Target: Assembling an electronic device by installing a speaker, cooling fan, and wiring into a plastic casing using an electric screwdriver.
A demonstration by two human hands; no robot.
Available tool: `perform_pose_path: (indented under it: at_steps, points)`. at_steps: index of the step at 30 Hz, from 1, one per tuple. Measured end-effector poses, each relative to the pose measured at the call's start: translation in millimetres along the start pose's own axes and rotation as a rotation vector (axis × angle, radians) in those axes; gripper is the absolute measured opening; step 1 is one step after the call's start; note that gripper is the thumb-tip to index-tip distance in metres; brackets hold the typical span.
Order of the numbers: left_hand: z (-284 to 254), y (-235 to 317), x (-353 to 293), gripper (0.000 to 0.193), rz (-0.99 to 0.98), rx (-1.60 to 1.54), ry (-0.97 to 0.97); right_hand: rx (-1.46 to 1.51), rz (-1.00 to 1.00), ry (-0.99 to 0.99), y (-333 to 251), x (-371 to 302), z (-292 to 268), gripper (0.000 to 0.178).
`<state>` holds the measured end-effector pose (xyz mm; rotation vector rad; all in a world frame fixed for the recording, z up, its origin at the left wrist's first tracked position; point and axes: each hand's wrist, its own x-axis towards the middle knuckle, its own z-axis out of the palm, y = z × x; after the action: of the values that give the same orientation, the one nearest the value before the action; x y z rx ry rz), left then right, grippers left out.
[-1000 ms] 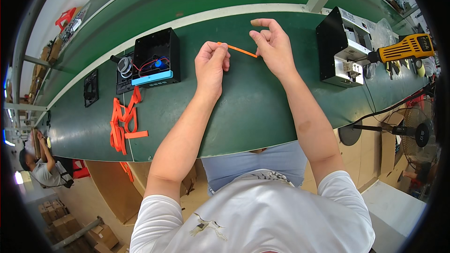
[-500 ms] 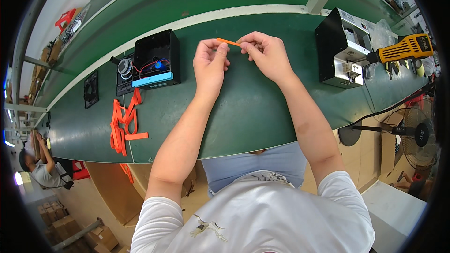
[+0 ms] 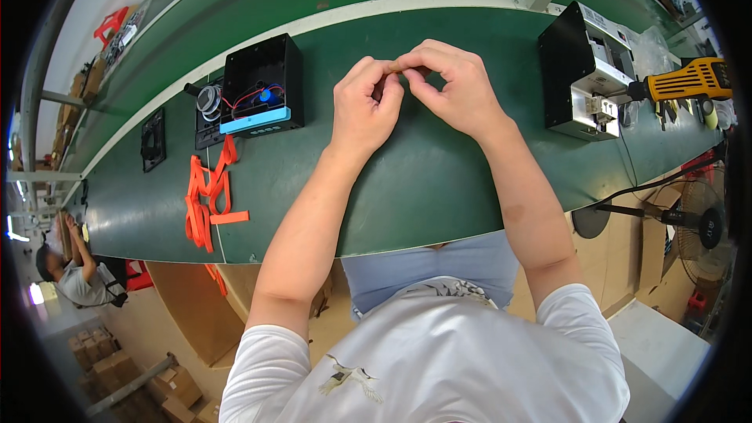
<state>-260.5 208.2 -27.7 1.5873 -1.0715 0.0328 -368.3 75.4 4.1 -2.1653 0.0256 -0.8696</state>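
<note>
Over the far middle of the green bench, the fingertips of my left hand [image 3: 368, 100] and my right hand [image 3: 453, 86] meet, both pinched closed. Between them is the short orange strip, now almost wholly hidden by the fingers. To the left, a black box [image 3: 266, 82] with a light-blue front edge lies open, red wires and a blue part inside. Beside it is a black panel with a round speaker [image 3: 209, 103]. Nearer me, a long orange ribbon [image 3: 200, 200] lies in loose folds.
A flat black frame [image 3: 153, 139] lies far left on the bench [image 3: 415, 196]. At the right stand a black-and-silver machine [image 3: 583, 78] and a yellow-and-black heat gun [image 3: 689, 80]. A fan [image 3: 709, 227] is beyond the bench's right edge. Another person [image 3: 78, 278] sits far left.
My hands have drawn together until the fingertips touch, and the orange strip that showed between them is now covered. The whole view has shifted slightly.
</note>
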Motion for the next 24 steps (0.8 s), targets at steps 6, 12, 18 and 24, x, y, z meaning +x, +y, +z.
perform_pose_path:
  at_steps: [6, 12, 18, 24]
  points:
    - [-2.4, -3.3, 0.8, 0.013, -0.002, -0.044, 0.031, 0.042, -0.025, -0.006, -1.2, -1.7, 5.2, 0.017]
    - [-6.1, -6.7, -0.2, 0.019, -0.092, -0.165, -0.018, 0.088, 0.022, -0.022, -5.1, -1.0, 5.3, 0.016]
    - [-7.1, -7.5, 5.3, 0.027, -0.514, -0.694, -0.289, 0.510, 0.357, 0.014, 7.8, 2.1, -2.2, 0.015]
    - [-7.2, -3.4, 3.9, 0.028, -0.579, -0.848, -0.426, 0.578, 0.488, 0.113, 11.1, 2.3, -5.4, 0.021]
